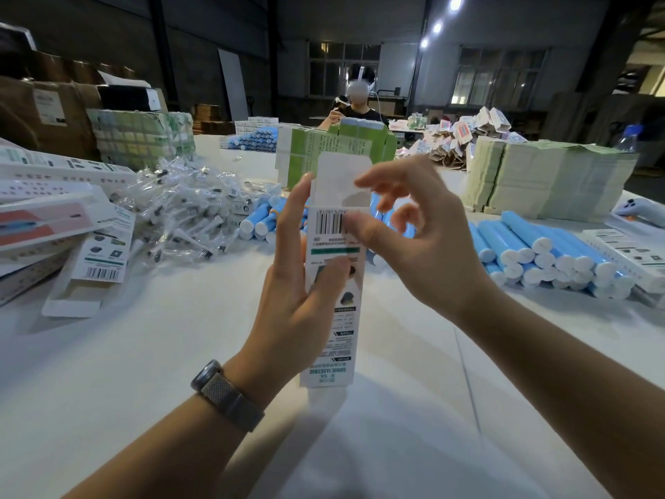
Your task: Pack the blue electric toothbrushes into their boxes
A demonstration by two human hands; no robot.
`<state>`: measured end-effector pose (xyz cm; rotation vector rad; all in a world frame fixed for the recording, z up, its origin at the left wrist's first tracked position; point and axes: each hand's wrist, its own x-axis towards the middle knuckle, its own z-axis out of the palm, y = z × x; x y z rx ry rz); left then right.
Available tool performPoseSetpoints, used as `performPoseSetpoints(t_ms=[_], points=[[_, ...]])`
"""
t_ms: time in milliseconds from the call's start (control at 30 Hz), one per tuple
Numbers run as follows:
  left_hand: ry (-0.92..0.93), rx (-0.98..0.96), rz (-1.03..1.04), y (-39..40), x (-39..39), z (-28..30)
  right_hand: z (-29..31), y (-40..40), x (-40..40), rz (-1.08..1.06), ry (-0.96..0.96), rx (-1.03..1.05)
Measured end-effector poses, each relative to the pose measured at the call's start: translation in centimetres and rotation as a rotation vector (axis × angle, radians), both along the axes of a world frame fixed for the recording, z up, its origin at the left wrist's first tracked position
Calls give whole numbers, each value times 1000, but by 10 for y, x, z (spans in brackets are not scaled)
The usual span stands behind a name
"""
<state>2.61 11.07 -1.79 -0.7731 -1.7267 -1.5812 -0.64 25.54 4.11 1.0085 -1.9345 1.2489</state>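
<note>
- Head view: the person holds a white toothbrush box [333, 282] upright at the centre of the frame, above the white table [144, 354], its top flap [342, 174] standing open.
- The left hand [298, 293] grips the box from its nine o'clock side, index finger stretched up along the edge and thumb laid across the printed face; a grey watch [226, 394] sits on that wrist.
- The right hand [421, 243] comes in from three o'clock, its thumb on the barcode panel, the other fingers loosely curled and spread near the flap; whether they touch the flap is hard to tell.
- Blue toothbrush handles [547, 253] lie stacked at three o'clock, and more [259, 221] behind the box.
- Bagged brush heads [180, 210] are heaped at ten o'clock, beside flat boxes [54, 217] at nine.
</note>
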Motion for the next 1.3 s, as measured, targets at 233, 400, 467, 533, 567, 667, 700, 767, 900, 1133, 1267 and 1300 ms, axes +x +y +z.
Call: performPoseSetpoints(t_ms=[233,400,467,533,567,667,700,767,900,1133,1267,1300], points=[[-8,98,-57,-2,-2,-1,-12,-8,1,172,-224,-109],[17,107,-119,-1,0,-1,-15,-10,5,250,-252,-119],[-2,120,-124,0,0,0,-16,-11,5,273,-260,-121],[-20,160,-131,0,1,1,-17,-12,6,286,-261,-114],[-20,174,-133,0,1,1,-18,-13,6,291,-259,-113],[-13,176,-125,1,1,2,-18,-13,6,288,-242,-124],[-12,172,-124,2,2,2,-17,-12,6,284,-233,-128],[-9,167,-117,2,2,2,-16,-12,6,290,-218,-131],[-13,197,-141,2,4,3,-17,-12,8,318,-188,-119],[12,184,-175,6,6,1,-15,-12,9,291,-182,-117],[21,181,-175,8,7,0,-14,-12,9,296,-154,-124],[13,184,-181,8,8,0,-14,-12,9,296,-141,-126]])
